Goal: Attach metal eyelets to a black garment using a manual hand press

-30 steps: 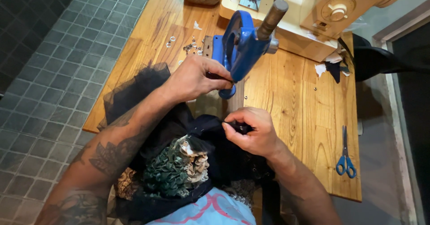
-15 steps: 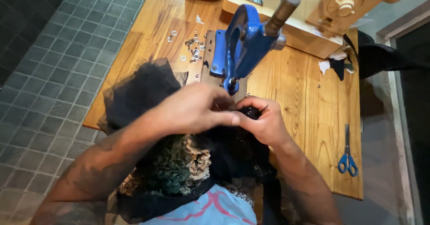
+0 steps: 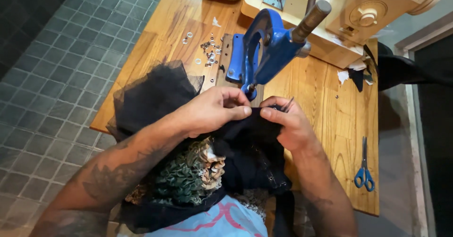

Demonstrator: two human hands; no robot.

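Two hands meet over one piece of black fabric (image 3: 250,142) at the near middle of the table. The left hand (image 3: 212,109) pinches the cloth's upper edge between thumb and fingertips, closed tight on it; the right hand (image 3: 288,124) grips the same edge just beside it, fingers curled, with a thin metal tool (image 3: 287,104) poking out between them (what kind, I cannot tell). The fabric's long axis runs from the hands back toward the person's lap, its held edge pointing away at the blue press (image 3: 269,53), of which there is one, standing just beyond the knuckles with its handle angled up to the right. One puff of black tulle (image 3: 151,95) lies to the left, one ruffled green-and-cream bundle (image 3: 188,175) below it. A scatter of small metal eyelets (image 3: 207,50) sits left of the press (too many and too small to count). One cream sewing machine (image 3: 349,20) stands behind, one pair of blue-handled scissors (image 3: 364,168) far right, blades pointing away. The wooden table (image 3: 330,114) stands on a grey tiled floor (image 3: 52,76).
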